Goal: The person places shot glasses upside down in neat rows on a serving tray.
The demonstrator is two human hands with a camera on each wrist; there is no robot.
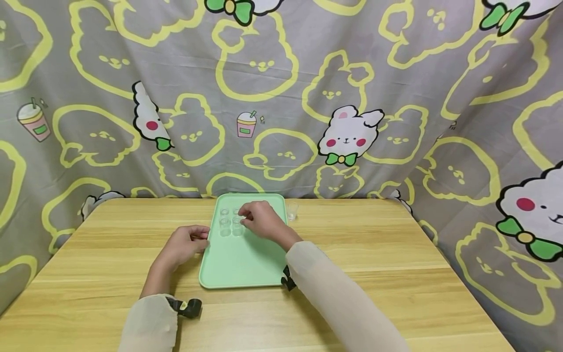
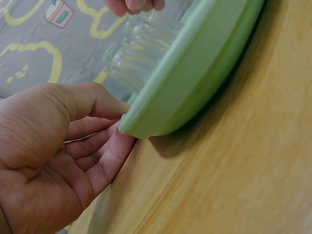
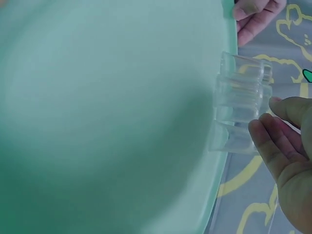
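On the light green tray (image 1: 244, 269), several small clear cups (image 1: 225, 228) stand close together toward the back left. My left hand (image 1: 184, 247) pinches the tray's left rim, thumb on top and fingers at the underside, as the left wrist view shows. Over the cups reaches my right hand (image 1: 263, 219), its fingertips right at the cup rims. In the right wrist view the thumb and fingers (image 3: 264, 139) are apart, beside the cup tops (image 3: 239, 138). Part of the back of the cup group is hidden behind the right hand in the head view.
Another clear cup (image 1: 292, 211) stands on the wooden table (image 1: 352, 274), just right of the tray's back corner. A grey curtain (image 1: 281, 112) with yellow outlines hangs behind the table. Dark straps (image 1: 186, 308) sit at both sleeve cuffs.
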